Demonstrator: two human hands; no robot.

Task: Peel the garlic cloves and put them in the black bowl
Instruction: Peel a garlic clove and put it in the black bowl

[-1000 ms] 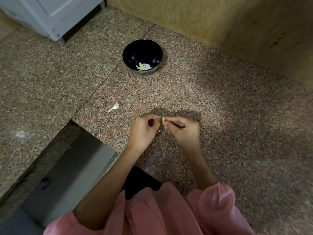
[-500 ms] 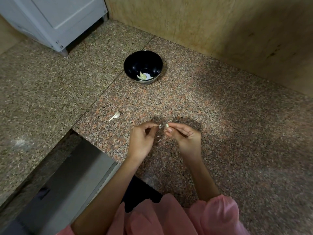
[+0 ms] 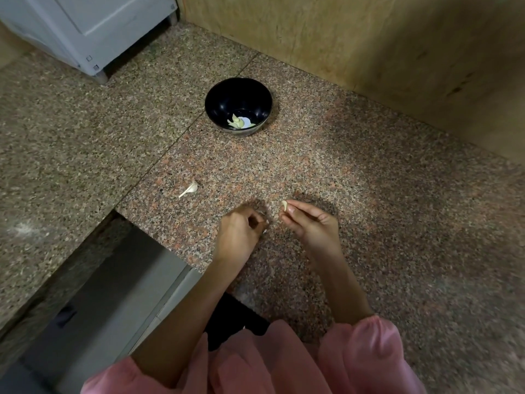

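Pinching the small pale garlic clove (image 3: 283,206) in your right hand (image 3: 309,223), strip remaining skin with your loosely curled left hand (image 3: 238,231), then drop it into the round black bowl (image 3: 238,105).

The right hand (image 3: 308,223) is pinching a garlic clove (image 3: 283,205) at its fingertips; the left hand (image 3: 240,231) is curling its fingers, apart from the right.

counter (image 3: 369,194): speckled granite, seam toward 11 o'clock | wall (image 3: 369,46): tan, 1 o'clock | cabinet (image 3: 85,27): grey, 10 o'clock
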